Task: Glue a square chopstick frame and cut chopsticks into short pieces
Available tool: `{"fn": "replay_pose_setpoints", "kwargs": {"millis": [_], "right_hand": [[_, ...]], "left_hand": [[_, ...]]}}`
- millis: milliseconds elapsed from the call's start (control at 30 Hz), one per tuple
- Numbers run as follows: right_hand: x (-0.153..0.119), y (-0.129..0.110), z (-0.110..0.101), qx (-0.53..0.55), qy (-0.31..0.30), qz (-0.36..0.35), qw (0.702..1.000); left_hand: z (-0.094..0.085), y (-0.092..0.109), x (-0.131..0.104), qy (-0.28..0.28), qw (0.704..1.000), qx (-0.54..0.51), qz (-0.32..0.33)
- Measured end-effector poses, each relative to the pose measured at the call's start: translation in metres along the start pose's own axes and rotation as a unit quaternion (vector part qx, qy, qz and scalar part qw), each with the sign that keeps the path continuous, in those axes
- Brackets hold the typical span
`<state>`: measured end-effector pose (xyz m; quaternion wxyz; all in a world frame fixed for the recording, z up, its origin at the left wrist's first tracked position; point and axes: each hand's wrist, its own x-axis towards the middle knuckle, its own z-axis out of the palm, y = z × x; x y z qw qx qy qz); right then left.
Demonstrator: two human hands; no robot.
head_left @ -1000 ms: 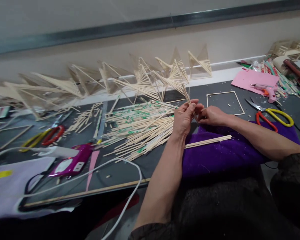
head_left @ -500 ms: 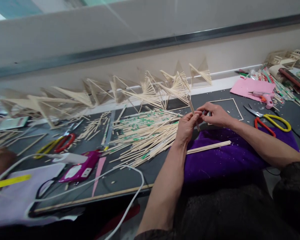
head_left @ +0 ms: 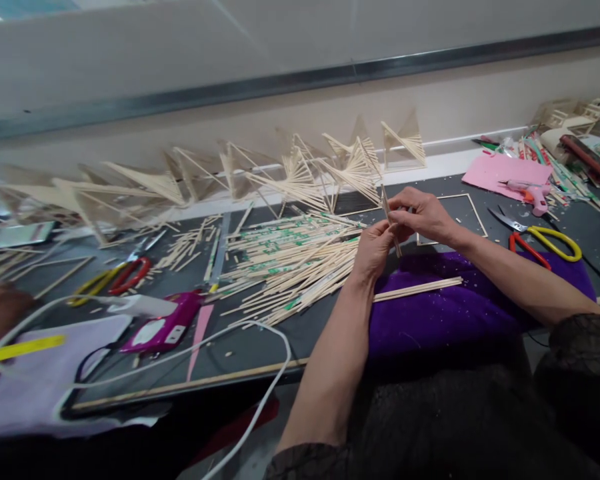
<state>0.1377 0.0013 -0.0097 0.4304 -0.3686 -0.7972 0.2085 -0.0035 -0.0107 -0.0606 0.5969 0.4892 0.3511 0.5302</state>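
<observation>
Thin wooden sticks (head_left: 385, 199) stand nearly upright between my two hands, above the far edge of a purple cloth (head_left: 430, 327). My left hand (head_left: 375, 248) is closed round their lower part. My right hand (head_left: 423, 217) pinches them from the right, its fingertips close to my left fingers and partly hidden. How many sticks are in the grip I cannot tell. A few more sticks (head_left: 417, 289) lie side by side on the cloth, just below my hands. Behind my right hand a rectangular stick frame (head_left: 473, 212) lies flat on the table.
A large pile of sticks (head_left: 290, 267) lies left of my hands. Twisted stick models (head_left: 350, 170) line the wall. Pliers with red and yellow handles (head_left: 545, 241) and a pink glue gun (head_left: 530, 192) lie right. A white cable (head_left: 275, 327) loops over the table edge. Another person's hand (head_left: 0, 320) is far left.
My right hand has moved left and up, from just beside the sticks onto them. My left hand still holds them. The view has shifted slightly.
</observation>
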Motion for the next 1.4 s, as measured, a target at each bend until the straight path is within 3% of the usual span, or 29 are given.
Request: {"fn": "replay_pose_setpoints", "kwargs": {"millis": [233, 600, 933, 1133, 1400], "right_hand": [[0.011, -0.014, -0.003, -0.007, -0.031, -0.015, 0.999], [0.013, -0.010, -0.001, 0.019, -0.029, 0.001, 0.999], [0.012, -0.014, -0.002, 0.213, -0.024, 0.069, 0.974], [0.009, -0.009, 0.004, 0.269, -0.038, 0.081, 0.959], [0.009, -0.006, 0.008, 0.320, -0.018, 0.159, 0.934]], "left_hand": [[-0.002, 0.005, -0.001, 0.014, 0.999, 0.032, 0.016], [-0.003, 0.005, -0.001, 0.014, 0.999, 0.034, 0.017], [0.001, 0.029, -0.016, 0.011, 0.997, 0.074, 0.017], [0.001, 0.036, -0.018, -0.006, 0.999, 0.051, 0.012], [0.005, 0.035, -0.018, -0.009, 1.000, 0.025, 0.006]]}}
